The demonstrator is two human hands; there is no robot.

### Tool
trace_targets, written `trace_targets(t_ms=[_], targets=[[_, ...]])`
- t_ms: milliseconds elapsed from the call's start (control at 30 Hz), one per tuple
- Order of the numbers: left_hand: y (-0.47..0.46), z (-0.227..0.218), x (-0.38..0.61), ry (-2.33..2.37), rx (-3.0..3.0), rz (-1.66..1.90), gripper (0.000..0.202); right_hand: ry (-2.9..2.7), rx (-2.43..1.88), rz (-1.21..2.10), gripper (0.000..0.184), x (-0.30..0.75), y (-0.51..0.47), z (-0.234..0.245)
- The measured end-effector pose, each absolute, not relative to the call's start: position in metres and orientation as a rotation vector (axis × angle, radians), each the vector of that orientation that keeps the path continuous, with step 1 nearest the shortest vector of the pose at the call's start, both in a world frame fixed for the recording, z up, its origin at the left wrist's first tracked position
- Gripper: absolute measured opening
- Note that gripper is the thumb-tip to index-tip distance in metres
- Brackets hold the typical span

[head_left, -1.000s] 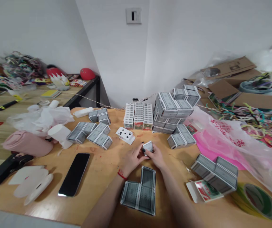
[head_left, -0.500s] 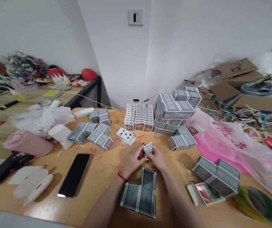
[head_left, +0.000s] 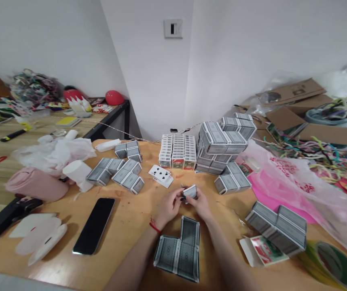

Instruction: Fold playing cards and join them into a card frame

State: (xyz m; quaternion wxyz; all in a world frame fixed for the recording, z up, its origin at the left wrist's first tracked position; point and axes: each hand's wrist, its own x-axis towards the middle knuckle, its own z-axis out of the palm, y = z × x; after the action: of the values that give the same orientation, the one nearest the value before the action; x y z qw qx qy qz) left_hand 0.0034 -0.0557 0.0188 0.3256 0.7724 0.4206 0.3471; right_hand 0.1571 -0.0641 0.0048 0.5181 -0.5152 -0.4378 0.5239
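Observation:
Over the middle of the table, my right hand (head_left: 201,204) is closed around a small grey-patterned playing card (head_left: 189,192), which looks bent or folded. My left hand (head_left: 171,205), with a red string on the wrist, has its fingers pinched at the card's left edge; the fingertips are partly hidden. Between my forearms lies an L-shaped block made of grey-backed cards (head_left: 178,252). Just beyond my hands, a face-up spade card (head_left: 160,173) rests on another card. Farther back stand stacked card boxes (head_left: 178,151).
Several card blocks (head_left: 128,176) sit at left, and a taller pile of them (head_left: 222,141) at back right. A phone (head_left: 94,226) and a pink roll (head_left: 37,184) lie on the left. An opened card box (head_left: 267,249) and yellow-green tape (head_left: 333,264) are at right.
My left hand has shifted slightly left, its fingers drawing a little away from the card's face. The card in my right hand has tilted slightly. The view has tipped up a little.

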Motion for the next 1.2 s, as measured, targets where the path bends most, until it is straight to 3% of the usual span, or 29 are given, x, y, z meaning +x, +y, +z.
trace_targets(t_ms=[300,667,1033,1200], targets=[[-0.049,0.014,0.004,1.137,1.776,1.027,0.024,-1.139,-1.254,1.171,0.055,0.152,-0.064,0.007],[-0.049,0.016,0.002,1.055,1.623,1.058,0.028,-1.171,-1.255,1.092,0.055,0.145,-0.069,0.011],[-0.029,0.026,0.005,0.877,1.154,0.645,0.042,-1.174,-1.151,1.035,0.064,0.147,-0.069,0.007],[-0.026,0.026,0.001,0.763,1.073,0.614,0.040,-1.143,-1.143,1.029,0.058,0.146,-0.068,0.006]])
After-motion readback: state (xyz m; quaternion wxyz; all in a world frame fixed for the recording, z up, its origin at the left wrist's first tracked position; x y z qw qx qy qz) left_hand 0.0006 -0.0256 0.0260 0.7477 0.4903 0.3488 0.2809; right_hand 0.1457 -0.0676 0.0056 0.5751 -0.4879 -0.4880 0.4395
